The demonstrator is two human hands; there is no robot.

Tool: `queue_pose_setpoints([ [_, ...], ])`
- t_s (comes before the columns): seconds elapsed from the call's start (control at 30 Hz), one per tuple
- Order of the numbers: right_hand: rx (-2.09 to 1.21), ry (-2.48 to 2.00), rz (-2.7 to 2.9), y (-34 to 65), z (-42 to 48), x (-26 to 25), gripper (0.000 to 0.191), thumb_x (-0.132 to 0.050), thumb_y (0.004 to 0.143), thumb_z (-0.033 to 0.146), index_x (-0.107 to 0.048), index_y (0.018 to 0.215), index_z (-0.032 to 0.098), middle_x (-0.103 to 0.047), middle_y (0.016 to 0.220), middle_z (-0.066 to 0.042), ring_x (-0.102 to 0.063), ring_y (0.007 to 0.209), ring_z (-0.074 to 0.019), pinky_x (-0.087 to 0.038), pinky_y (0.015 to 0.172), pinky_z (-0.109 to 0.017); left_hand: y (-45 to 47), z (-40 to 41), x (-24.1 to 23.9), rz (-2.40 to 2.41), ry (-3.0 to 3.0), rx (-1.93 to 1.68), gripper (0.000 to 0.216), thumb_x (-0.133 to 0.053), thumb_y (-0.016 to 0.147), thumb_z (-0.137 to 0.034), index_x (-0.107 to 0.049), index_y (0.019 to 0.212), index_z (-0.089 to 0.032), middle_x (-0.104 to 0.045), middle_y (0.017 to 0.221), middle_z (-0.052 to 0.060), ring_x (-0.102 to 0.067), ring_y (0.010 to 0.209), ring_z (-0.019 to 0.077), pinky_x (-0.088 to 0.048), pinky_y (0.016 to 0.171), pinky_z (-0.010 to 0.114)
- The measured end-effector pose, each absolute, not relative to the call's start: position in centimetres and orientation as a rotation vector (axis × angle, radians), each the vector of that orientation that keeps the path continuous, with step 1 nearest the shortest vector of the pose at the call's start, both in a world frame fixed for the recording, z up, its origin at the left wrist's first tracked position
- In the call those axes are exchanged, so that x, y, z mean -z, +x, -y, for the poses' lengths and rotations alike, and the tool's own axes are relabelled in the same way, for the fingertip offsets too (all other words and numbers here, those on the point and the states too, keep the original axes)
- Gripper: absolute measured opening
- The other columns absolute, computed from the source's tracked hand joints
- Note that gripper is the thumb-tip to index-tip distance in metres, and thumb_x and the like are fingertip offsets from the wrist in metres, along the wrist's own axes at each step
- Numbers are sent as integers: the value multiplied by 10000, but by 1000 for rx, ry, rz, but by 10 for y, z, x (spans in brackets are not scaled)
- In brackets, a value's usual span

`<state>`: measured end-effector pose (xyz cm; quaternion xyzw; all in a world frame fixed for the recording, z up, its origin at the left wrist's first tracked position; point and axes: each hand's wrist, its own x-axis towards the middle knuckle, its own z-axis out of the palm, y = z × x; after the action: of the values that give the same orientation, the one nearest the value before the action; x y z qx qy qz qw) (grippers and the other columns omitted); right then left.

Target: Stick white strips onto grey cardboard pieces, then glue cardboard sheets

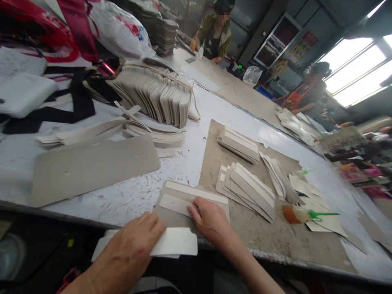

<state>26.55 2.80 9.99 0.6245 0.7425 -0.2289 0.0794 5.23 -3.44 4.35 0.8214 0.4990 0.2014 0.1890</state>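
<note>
No readable text; marks on the red wall poster (309, 38) apparently too blurry.

own hands (134, 241) (211, 218): 2 | strip-topped piles (249, 183) (237, 143): 2 | corded bundle (162, 96): 1 | mat (210, 165): 1

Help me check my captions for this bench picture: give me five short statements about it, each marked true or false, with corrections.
1. The left hand holds white pieces. True.
2. The right hand is on the bottle. False: its fingers are on a narrow strip that lies over a board.
3. The bottle has a green nozzle. True.
4. The long row of pale pieces is at the picture's right edge. False: it is in the upper left part.
5. No other people are in view. False: at least two appear in the background, one in an orange apron.
</note>
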Motion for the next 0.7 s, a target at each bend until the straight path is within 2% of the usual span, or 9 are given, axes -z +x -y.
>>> queue_pose_setpoints([
  [0.07,661,1848,-2207,265,-30,-100,203,-499,993,312,-633,887,204,-733,890,-74,-647,821,-223,-321,656,-291,58,34,-37,-1380,2424,-687,357,-320,798,1,-599,862,-213,-625,891,55,-565,823,205,-481,742,323],
  [0.17,670,1829,-2190,265,-33,-101,194,-507,993,312,-637,896,206,-738,901,-71,-650,826,-222,-325,657,-293,60,32,-33,-1352,2557,-757,334,-352,868,-4,-610,954,-198,-637,1171,91,-558,1135,207,-458,1000,317],
  [0.23,684,1825,-2173,265,-35,-101,186,-512,993,307,-636,898,206,-740,912,-71,-653,839,-224,-327,664,-294,59,30,-34,-1356,2604,-705,304,-388,871,-10,-613,973,-188,-612,1282,102,-507,1267,212,-409,1096,320],
  [0.4,709,1807,-2160,266,-38,-100,193,-509,996,309,-635,895,203,-743,902,-73,-661,823,-229,-306,645,-299,53,25,-34,-1295,2707,-656,269,-425,869,-17,-615,987,-166,-613,1320,133,-516,1298,218,-382,1135,313],
  [0.53,707,1785,-2191,268,-40,-98,200,-505,997,301,-632,879,201,-744,886,-69,-663,802,-223,-290,628,-297,49,22,-32,-1255,2742,-691,268,-425,873,-34,-623,983,-177,-643,1278,113,-566,1235,205,-400,1105,289],
  [0.7,686,1783,-2196,268,-41,-95,215,-496,998,317,-637,884,202,-745,879,-74,-670,798,-232,-295,619,-301,52,24,-30,-1294,2688,-722,269,-411,876,-38,-626,978,-164,-606,1329,130,-515,1287,218,-392,1116,315],
])
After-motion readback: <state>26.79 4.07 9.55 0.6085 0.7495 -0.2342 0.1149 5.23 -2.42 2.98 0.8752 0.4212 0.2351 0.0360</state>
